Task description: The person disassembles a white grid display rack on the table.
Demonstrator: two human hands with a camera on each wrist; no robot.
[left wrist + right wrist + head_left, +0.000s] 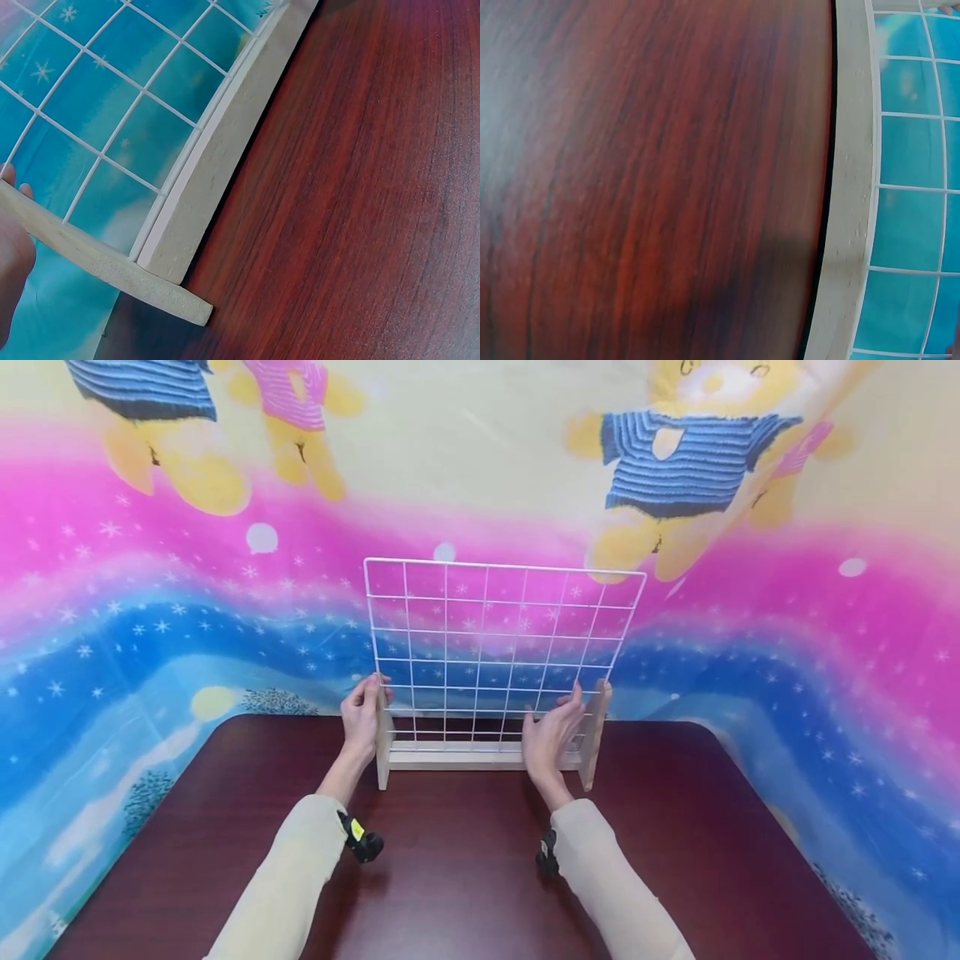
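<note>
A white wire grid rack [486, 602] stands upright at the table's far side, with a wooden side piece at each end and a pale wooden crossbar [457, 762] along its foot. My left hand [362, 717] grips the left side piece [112, 271], its thumb in front and some fingertips showing past the wood. On the other side my right hand [553, 735] is at the front of the grid, beside the right side piece [597, 727], with its fingers extended upward. Whether it touches the wire is hard to tell. The right wrist view shows mainly crossbar, grid and tabletop.
The dark red wood-grain table [450, 860] has rounded far corners. Behind it hangs a curtain [480, 460] printed with bears and snowflakes, close to the rack's back. Black wrist cameras [363, 840] sit at both cuffs.
</note>
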